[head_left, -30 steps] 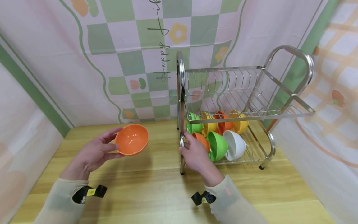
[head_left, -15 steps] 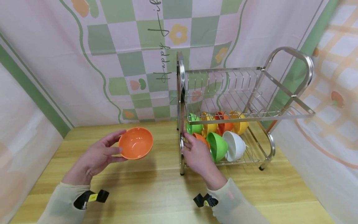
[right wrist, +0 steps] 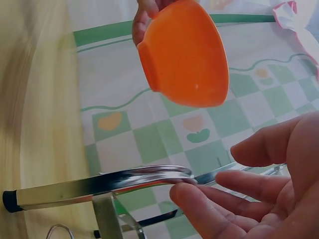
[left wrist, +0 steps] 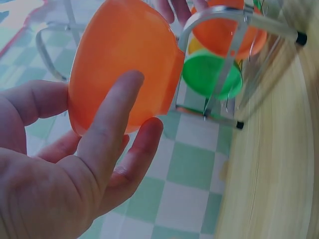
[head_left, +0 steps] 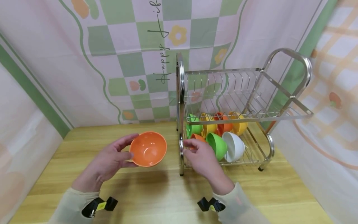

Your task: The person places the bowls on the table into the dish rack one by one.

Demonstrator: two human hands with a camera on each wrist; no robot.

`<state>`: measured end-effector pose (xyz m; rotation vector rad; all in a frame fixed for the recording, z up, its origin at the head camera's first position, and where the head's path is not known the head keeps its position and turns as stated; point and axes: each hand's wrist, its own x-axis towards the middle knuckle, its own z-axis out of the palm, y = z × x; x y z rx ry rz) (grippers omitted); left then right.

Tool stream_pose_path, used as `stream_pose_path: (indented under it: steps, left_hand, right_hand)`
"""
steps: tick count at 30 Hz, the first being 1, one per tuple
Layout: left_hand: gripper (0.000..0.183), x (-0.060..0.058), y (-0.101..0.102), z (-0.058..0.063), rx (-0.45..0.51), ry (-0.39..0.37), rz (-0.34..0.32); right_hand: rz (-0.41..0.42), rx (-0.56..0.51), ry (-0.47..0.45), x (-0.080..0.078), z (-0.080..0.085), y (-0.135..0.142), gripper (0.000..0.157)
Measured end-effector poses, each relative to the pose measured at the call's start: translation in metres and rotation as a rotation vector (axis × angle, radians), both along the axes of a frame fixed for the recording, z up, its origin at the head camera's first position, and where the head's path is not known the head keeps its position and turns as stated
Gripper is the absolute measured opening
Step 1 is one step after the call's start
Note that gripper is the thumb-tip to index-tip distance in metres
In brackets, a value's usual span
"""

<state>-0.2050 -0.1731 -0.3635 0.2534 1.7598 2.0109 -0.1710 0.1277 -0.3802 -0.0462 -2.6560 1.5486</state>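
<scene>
My left hand (head_left: 110, 161) holds an orange bowl (head_left: 148, 149) by its left side, above the wooden table, with its hollow facing up toward the head camera. The left wrist view shows the fingers lying against the outside of that orange bowl (left wrist: 119, 55). Beside the left end of a two-tier metal dish rack (head_left: 181, 93) is my right hand (head_left: 205, 160), in front of another orange bowl (head_left: 197, 137) on the lower tier. In the right wrist view the right hand (right wrist: 264, 199) has loosely bent, spread fingers around nothing, one fingertip right by the rack's tube.
The lower tier also carries a green bowl (head_left: 217, 146) and a white bowl (head_left: 234, 147) in front, both on edge. Behind them stand several green, yellow and orange-red pieces. The upper tier (head_left: 223, 99) hangs over them. A patterned cloth (head_left: 151, 62) backs the wooden table (head_left: 156, 199).
My left hand has carried the orange bowl rightward and slightly nearer to me, toward the rack. The right hand has shifted a little right and its fingers have drawn back from the rack post.
</scene>
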Motion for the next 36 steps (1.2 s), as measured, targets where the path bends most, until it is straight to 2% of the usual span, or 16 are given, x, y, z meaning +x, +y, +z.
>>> stream_pose_path:
  steps: [3,7,11,14,17,24,29,36]
  left_hand:
    - [0.071,0.003,0.007,0.001,0.008,0.002,-0.019]
    - [0.07,0.007,0.015,0.002,0.021,0.005,-0.033]
    - [0.069,0.012,0.021,0.003,0.041,0.021,-0.049]
    - [0.069,0.015,0.025,0.003,0.049,0.031,-0.059]
    - [0.069,0.017,0.029,0.002,0.064,0.029,-0.065]
    - [0.068,0.019,0.037,0.003,0.087,0.025,-0.095]
    - [0.068,0.02,0.042,0.005,0.087,0.022,-0.099]
    - [0.068,0.021,0.048,0.004,0.112,0.015,-0.117]
  right_hand:
    - [0.013,-0.026,0.034,0.005,0.002,0.003,0.028]
    - [0.119,-0.244,-0.002,0.012,0.005,0.006,0.03]
    - [0.298,-0.475,-0.07,0.015,0.004,0.009,0.041]
    - [0.383,-0.567,-0.09,0.016,0.002,0.01,0.05]
    - [0.426,-0.645,-0.116,0.017,0.0,0.01,0.057]
    - [0.561,-0.911,-0.182,0.016,-0.006,0.015,0.061]
    - [0.584,-0.98,-0.183,0.016,-0.007,0.017,0.059]
    - [0.527,-1.019,-0.206,0.016,-0.008,0.018,0.06]
